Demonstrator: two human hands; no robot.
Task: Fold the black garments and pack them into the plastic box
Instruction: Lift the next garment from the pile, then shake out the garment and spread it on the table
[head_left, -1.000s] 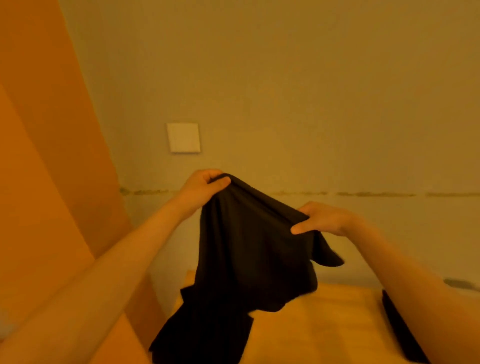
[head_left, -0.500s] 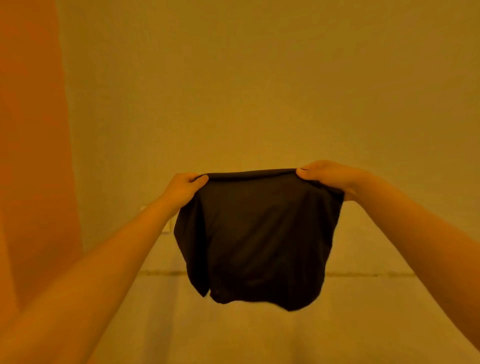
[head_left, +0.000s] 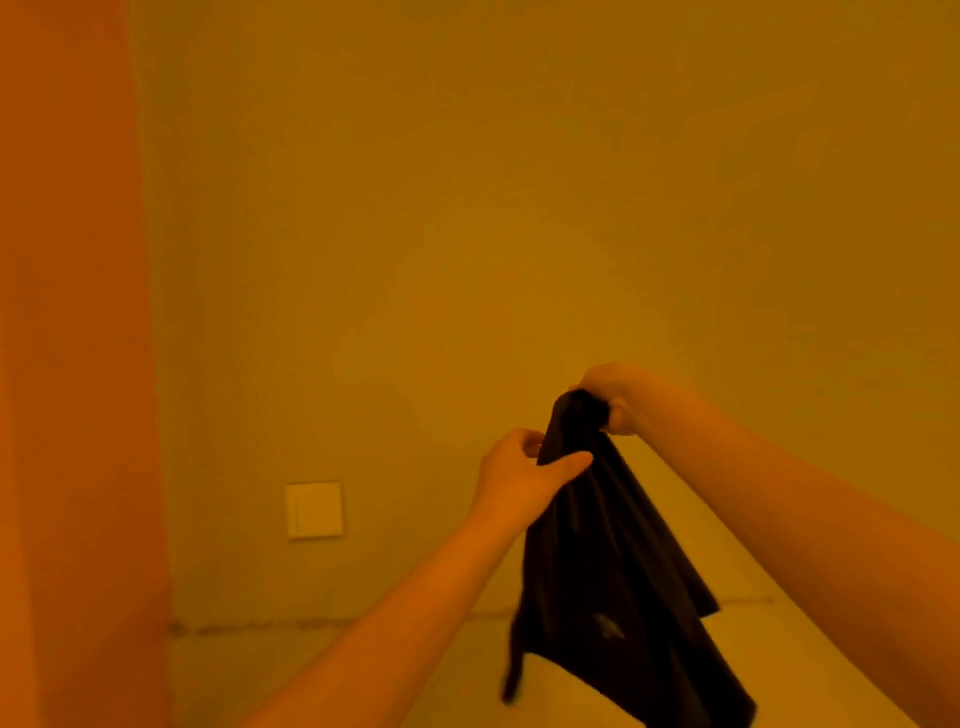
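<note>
A: Mid-fold, I'd say. The black garment (head_left: 613, 561) is up in the air in front of the wall, no desk or plastic box in view.

B: Right hand (head_left: 613, 397) clamps the bunched top edge; left hand (head_left: 519, 467) pinches just below, fingers (head_left: 563, 464) curled round the cloth.

A: Long axis runs near vertical, tail drooping down and slightly right.

B: Next it likely needs laying flat somewhere.
</note>
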